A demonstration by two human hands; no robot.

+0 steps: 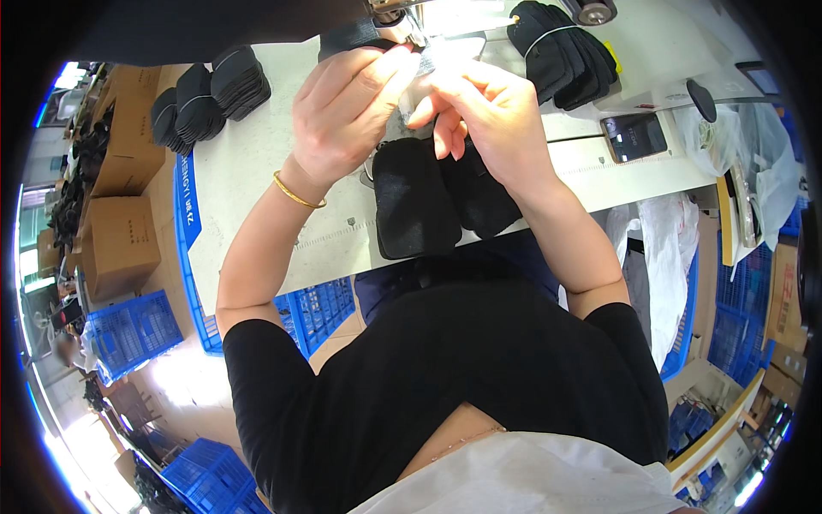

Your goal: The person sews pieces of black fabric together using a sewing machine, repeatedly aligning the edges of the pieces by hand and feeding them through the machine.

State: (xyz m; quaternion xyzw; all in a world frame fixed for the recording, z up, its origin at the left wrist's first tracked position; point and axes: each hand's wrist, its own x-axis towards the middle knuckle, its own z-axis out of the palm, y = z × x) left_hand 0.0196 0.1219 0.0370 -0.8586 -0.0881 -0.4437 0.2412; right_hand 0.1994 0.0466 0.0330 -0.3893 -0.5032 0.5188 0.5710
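Observation:
At the sewing machine's needle area [411, 30], both my hands are raised close together. My left hand [342, 111], with a gold bangle at the wrist, has its fingers pinched together right beside the needle; what they hold is too small to make out. Behind its knuckles lies a black fabric piece [347, 38]. My right hand [492, 111] is a little to the right, thumb and forefinger drawn together toward the needle, other fingers curled; anything between them is lost in the glare. Below the hands, two black padded fabric pieces [415, 201] lie at the table's front edge.
Tied bundles of black fabric pieces [240, 81] sit at the table's left, and another bundle [561, 56] at the right by the machine. A phone [634, 137] lies on the right. Blue crates [137, 330] and cardboard boxes [124, 244] stand on the floor.

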